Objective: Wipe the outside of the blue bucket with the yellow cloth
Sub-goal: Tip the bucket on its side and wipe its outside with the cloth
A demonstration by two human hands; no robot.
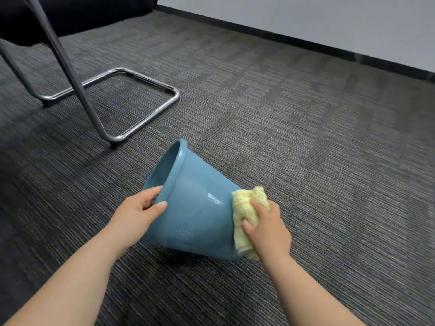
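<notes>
The left hand (138, 212) pinches the blue bucket (195, 208) at its rim; the right hand (266, 228) clasps the yellow cloth (242, 208) against the base. Best rotate steadily, chasing remaining droplets.

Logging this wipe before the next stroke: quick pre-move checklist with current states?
1. Left hand holds the blue bucket at its rim: ok.
2. Right hand presses the yellow cloth to the bucket: ok.
3. Cloth is on the outside, near the base end: ok.
4. Bucket is tipped on its side on the carpet, open end away: ok.
5. Side wall is dry: not ok, droplets show low on the wall.
6. Underside is clean: cannot tell, hidden.
</notes>
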